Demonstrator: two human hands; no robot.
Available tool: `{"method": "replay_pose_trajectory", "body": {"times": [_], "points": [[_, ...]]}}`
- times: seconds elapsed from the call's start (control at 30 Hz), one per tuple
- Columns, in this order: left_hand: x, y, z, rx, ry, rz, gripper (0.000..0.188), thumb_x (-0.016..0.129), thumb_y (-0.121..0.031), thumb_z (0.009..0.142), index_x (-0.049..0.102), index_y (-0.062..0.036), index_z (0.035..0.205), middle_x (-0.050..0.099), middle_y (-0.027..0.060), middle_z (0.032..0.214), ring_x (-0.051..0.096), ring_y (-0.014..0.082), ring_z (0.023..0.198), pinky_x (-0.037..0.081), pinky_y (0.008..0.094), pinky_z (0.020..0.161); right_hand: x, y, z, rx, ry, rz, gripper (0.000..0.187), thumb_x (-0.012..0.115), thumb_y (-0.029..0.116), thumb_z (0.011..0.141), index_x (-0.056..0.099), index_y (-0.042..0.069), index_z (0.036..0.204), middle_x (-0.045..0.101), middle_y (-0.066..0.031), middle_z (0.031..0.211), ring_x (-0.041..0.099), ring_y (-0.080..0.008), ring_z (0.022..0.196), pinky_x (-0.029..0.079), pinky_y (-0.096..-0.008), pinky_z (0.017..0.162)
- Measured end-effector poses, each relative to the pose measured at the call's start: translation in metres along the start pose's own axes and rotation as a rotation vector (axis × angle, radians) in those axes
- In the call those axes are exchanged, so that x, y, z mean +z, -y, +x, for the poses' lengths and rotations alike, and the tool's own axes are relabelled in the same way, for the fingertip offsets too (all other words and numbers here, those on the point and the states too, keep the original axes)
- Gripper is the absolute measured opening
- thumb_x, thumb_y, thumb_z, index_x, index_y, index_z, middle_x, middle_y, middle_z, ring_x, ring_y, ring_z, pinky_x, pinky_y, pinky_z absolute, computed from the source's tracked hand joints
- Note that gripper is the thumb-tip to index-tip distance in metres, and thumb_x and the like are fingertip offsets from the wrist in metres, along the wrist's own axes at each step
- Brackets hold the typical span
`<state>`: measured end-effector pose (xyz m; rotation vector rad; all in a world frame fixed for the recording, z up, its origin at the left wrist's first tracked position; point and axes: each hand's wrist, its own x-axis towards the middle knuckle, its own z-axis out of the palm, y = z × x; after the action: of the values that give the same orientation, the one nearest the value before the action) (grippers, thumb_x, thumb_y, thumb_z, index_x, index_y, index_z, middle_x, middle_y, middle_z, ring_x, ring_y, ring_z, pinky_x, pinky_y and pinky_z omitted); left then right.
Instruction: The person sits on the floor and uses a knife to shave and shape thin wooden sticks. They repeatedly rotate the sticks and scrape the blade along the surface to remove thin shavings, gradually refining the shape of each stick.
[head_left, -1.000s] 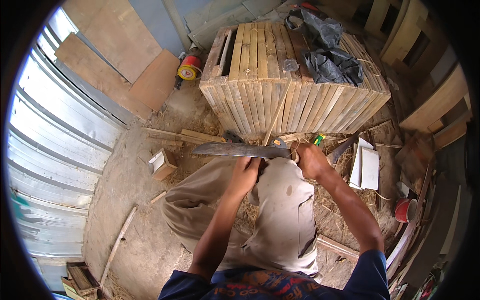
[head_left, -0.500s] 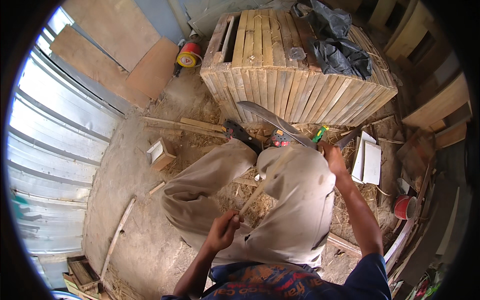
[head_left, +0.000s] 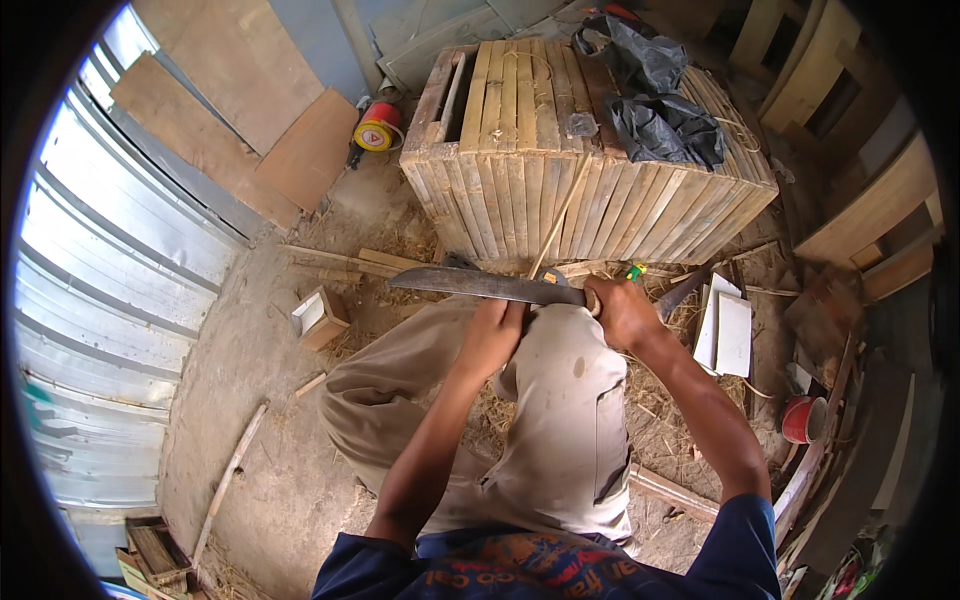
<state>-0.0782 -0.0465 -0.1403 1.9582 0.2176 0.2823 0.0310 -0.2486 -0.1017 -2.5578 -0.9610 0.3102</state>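
floor | slatted wooden crate | small open box | wooden stick | scattered straw

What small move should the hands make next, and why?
Probably draw the thin wooden strip slowly back with the left hand, the right hand holding the long blade steady: the blade meets the strip by the right knee, much of the strip reaches out beyond it, and the left hand sits close to the blade, so slow seems safer.

- I'm in a woodworking workshop.
- Shavings litter my floor.
- Boards lean at its far left corner.
- Corrugated metal wall along its left edge.
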Motion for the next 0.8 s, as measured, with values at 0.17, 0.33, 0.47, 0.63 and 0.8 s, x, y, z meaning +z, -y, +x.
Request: {"method": "replay_pose_trajectory", "body": {"times": [0.17,0.33,0.47,0.63,0.8], "points": [[-0.007,-0.002,-0.033,0.058,-0.039,0.045,0.018,0.047,-0.015,0.101,0.055,0.0013,0.102,0.059,0.0270,0.079,0.058,0.0472,0.073,0.045,0.0466,0.063,0.011,-0.003,-0.008,-0.052,-0.123,0.014,0.031,0.072,0.013,0.075,0.063,0.004,0.104,0.069,-0.0244,0.086,0.068,-0.0422,0.084,0.054,-0.0492,0.077],[-0.038,-0.003,-0.129,-0.093,0.088,0.110,0.019,0.049,-0.016,0.100,0.051,0.0000,0.089,0.056,0.0253,0.069,0.057,0.0449,0.065,0.043,0.0460,0.056,0.028,-0.027,-0.026,0.123,-0.247,0.280,0.022,0.072,0.011,0.077,0.063,0.004,0.096,0.068,-0.0239,0.079,0.068,-0.0434,0.077,0.055,-0.0518,0.070],[-0.065,0.004,-0.189,-0.274,0.133,-0.065,0.028,0.047,-0.025,0.103,0.054,-0.0019,0.088,0.053,0.0115,0.061,0.055,0.0257,0.051,0.040,0.0393,0.050,0.034,-0.053,-0.025,0.204,-0.238,0.179,0.026,0.074,0.013,0.078,0.065,0.004,0.101,0.066,-0.0259,0.075,0.067,-0.0436,0.074,0.052,-0.0490,0.063],[-0.060,0.021,-0.124,-0.705,-0.007,-0.762,0.028,0.041,-0.032,0.107,0.060,-0.0111,0.112,0.031,-0.0068,0.061,0.025,0.0036,0.044,0.022,0.0216,0.042,0.030,-0.043,-0.011,0.085,-0.254,0.304,0.031,0.075,0.020,0.076,0.065,0.005,0.101,0.068,-0.0236,0.084,0.066,-0.0430,0.080,0.052,-0.0475,0.070],[-0.036,-0.003,-0.034,-0.591,0.189,-1.060,0.048,0.043,-0.031,0.106,0.034,-0.0309,0.153,0.026,-0.0076,0.065,0.022,0.0029,0.045,0.019,0.0202,0.039,0.008,-0.013,0.006,-0.067,-0.098,0.031,0.030,0.074,0.017,0.074,0.066,0.006,0.101,0.068,-0.0226,0.086,0.067,-0.0419,0.084,0.054,-0.0487,0.076]]}}
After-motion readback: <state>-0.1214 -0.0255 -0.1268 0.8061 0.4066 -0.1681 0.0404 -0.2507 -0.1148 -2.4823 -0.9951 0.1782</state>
